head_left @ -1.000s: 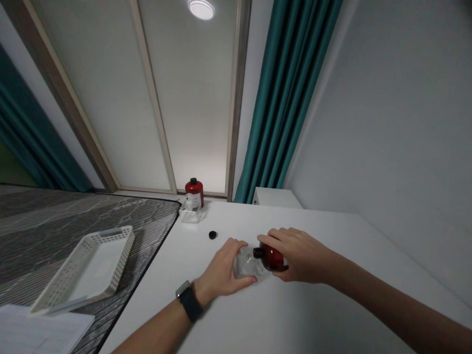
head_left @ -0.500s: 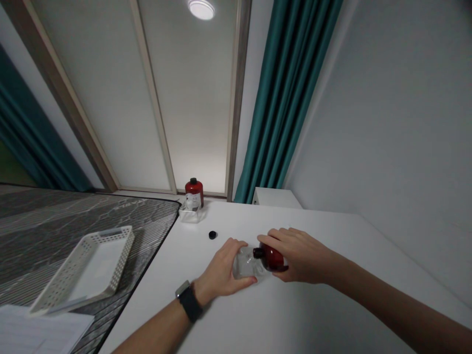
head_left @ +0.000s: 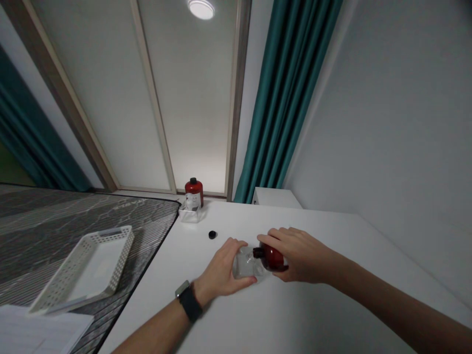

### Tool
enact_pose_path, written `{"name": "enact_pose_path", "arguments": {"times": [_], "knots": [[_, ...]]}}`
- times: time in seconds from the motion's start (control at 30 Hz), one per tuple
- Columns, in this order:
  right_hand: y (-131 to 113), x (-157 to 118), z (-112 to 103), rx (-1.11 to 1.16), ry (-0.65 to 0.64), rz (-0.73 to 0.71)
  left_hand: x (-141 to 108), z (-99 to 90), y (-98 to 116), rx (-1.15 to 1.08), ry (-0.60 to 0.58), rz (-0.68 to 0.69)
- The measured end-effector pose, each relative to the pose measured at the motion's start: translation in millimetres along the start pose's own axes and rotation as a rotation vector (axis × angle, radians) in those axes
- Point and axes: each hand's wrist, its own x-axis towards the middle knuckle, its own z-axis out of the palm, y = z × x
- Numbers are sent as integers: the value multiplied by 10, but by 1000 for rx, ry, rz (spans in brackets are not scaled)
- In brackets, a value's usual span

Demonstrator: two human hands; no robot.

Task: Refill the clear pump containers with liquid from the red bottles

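Note:
My left hand point(head_left: 224, 270), with a dark watch on the wrist, is wrapped round a clear container point(head_left: 245, 263) on the white table point(head_left: 165, 305). In my right hand point(head_left: 298, 255) is a red bottle point(head_left: 273, 258), tipped on its side. The bottle's dark neck points left and lies over the clear container's right part. Whether liquid flows cannot be made out. A small black cap point(head_left: 212, 235) lies on the table, up and left of my hands.
At the table's far left corner a second red bottle point(head_left: 194, 189) with a black cap stands by a clear tray point(head_left: 190, 215). A white perforated basket point(head_left: 120, 268) and papers point(head_left: 44, 327) lie on the grey surface at left. A white cabinet point(head_left: 277, 197) is beyond the table.

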Motion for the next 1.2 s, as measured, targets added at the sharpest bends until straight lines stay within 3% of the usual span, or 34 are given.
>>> {"name": "enact_pose_path", "arguments": {"times": [1.2], "knots": [[-4, -6, -27, -1, 1, -8, -5, 4, -10, -4, 9, 13]]}}
